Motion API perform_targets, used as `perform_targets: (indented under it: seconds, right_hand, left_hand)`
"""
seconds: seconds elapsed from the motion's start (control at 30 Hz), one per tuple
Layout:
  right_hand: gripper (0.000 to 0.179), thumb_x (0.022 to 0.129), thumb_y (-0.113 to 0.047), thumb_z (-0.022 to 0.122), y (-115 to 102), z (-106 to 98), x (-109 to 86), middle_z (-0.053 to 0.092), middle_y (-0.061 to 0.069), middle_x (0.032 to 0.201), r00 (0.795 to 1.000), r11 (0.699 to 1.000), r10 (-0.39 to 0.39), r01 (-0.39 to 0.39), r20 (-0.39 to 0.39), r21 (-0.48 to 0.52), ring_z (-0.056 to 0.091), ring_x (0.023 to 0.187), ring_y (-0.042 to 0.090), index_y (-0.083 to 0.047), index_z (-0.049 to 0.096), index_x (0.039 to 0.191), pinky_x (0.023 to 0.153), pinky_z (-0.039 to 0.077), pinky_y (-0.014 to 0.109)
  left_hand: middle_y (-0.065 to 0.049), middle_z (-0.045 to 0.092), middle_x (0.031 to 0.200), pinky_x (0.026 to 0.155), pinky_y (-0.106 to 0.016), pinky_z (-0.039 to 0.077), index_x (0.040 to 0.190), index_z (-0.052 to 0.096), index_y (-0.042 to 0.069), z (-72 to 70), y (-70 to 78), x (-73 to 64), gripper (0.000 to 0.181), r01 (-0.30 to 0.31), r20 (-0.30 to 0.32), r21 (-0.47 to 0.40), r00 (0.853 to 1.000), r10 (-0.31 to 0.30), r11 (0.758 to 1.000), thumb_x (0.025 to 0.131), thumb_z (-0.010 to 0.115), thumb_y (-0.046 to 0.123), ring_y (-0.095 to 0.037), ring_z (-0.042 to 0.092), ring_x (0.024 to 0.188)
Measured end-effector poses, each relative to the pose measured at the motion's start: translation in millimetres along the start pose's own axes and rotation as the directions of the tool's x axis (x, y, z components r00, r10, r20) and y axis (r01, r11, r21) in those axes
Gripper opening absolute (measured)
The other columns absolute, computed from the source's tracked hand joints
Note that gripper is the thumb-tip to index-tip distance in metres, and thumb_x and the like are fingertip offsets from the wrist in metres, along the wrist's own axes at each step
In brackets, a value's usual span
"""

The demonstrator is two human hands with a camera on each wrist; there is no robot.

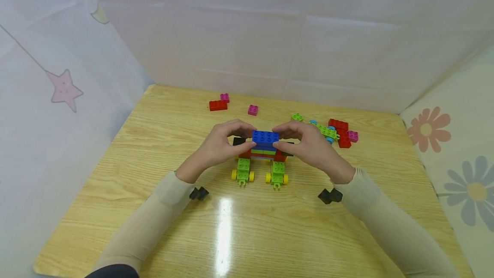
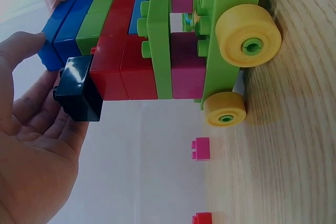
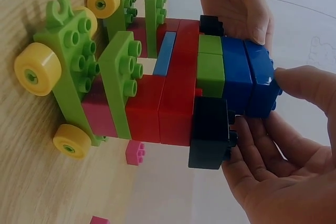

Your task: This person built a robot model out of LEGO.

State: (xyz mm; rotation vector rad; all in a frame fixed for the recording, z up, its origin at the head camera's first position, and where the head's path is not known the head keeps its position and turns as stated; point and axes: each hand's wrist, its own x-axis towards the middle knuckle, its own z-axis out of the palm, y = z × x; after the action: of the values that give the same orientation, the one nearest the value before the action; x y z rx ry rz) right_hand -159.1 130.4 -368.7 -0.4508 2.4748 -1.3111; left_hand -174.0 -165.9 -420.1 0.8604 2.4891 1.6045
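gripping the topmost blue block (image 1: 265, 137) at its two ends, the left hand (image 1: 221, 144) and the right hand (image 1: 309, 144) are each clamping it between thumb and fingers. this block is sitting on a second blue block (image 3: 235, 74), at the top of a brick assembly (image 1: 266, 155) that is standing on the wooden table (image 1: 301, 235). below, two lime green blocks (image 3: 210, 72) are resting side by side on red blocks (image 3: 176, 111), and a black block (image 3: 212, 135) is projecting near each end. two green wheeled bases (image 1: 243, 167) are supporting the assembly on yellow wheels (image 3: 38, 74). farther back, a loose red brick (image 1: 218, 105) and two pink bricks (image 1: 252, 110) are lying apart from the assembly; on the right, a blue-wheeled green base (image 1: 323, 130) is lying beside further red bricks (image 1: 338, 125).
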Motion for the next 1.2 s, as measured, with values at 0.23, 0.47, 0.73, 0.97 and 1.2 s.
perform_targets:
  seconds: [0.23, 0.47, 0.73, 0.97, 1.2]
  right_hand:
    - [0.037, 0.106, -0.031, 0.081, 2.9, 0.3, 0.9, 0.076, 0.004, 0.139, 1.000, 1.000, 0.003, -0.003, -0.006, 0.010, 0.073, 0.131, 0.028, -0.020, 0.076, 0.140, 0.108, 0.063, 0.056]
    - [0.035, 0.106, -0.029, 0.081, 3.1, 0.8, 2.3, 0.077, 0.005, 0.137, 1.000, 1.000, 0.008, -0.008, -0.006, 0.007, 0.074, 0.129, 0.028, -0.019, 0.076, 0.139, 0.107, 0.063, 0.055]
    - [0.035, 0.104, -0.033, 0.082, 4.7, 3.5, 0.9, 0.078, 0.004, 0.136, 0.999, 0.999, 0.025, -0.024, -0.020, 0.029, 0.074, 0.130, 0.027, -0.020, 0.077, 0.136, 0.104, 0.064, 0.051]
    - [0.035, 0.104, -0.034, 0.083, 8.2, 6.5, -0.2, 0.076, 0.003, 0.136, 0.999, 0.998, 0.019, -0.018, -0.036, 0.052, 0.074, 0.130, 0.027, -0.020, 0.078, 0.136, 0.105, 0.065, 0.050]
    - [0.034, 0.104, -0.032, 0.083, 12.9, 8.1, 0.2, 0.075, 0.004, 0.133, 0.999, 0.998, -0.002, 0.005, -0.044, 0.069, 0.074, 0.128, 0.026, -0.018, 0.078, 0.135, 0.108, 0.064, 0.052]
  left_hand:
    - [0.000, 0.079, 0.122, 0.110, -0.054, 0.062, 0.131, 0.078, 0.018, 0.4, -1.6, 1.1, 0.030, -0.009, 0.000, -0.018, 1.000, 0.009, 1.000, 0.103, 0.084, 0.024, -0.032, 0.077, 0.118]
    - [0.001, 0.078, 0.123, 0.110, -0.051, 0.063, 0.129, 0.079, 0.018, 0.3, -1.1, 1.6, 0.028, -0.016, 0.001, -0.022, 1.000, 0.016, 1.000, 0.102, 0.084, 0.023, -0.031, 0.077, 0.117]
    - [0.000, 0.077, 0.120, 0.109, -0.051, 0.063, 0.125, 0.079, 0.016, 1.8, -0.1, 1.5, 0.026, -0.022, -0.007, -0.010, 1.000, 0.022, 1.000, 0.101, 0.086, 0.021, -0.034, 0.078, 0.117]
    - [-0.003, 0.077, 0.120, 0.109, -0.051, 0.064, 0.125, 0.079, 0.013, 3.5, 0.3, 2.3, 0.026, -0.007, -0.011, -0.012, 1.000, 0.007, 1.000, 0.100, 0.086, 0.019, -0.040, 0.077, 0.116]
    - [-0.005, 0.077, 0.121, 0.110, -0.054, 0.063, 0.124, 0.079, 0.012, 3.6, 1.6, 2.3, 0.027, 0.012, -0.005, -0.034, 1.000, -0.013, 0.999, 0.099, 0.087, 0.017, -0.041, 0.077, 0.117]
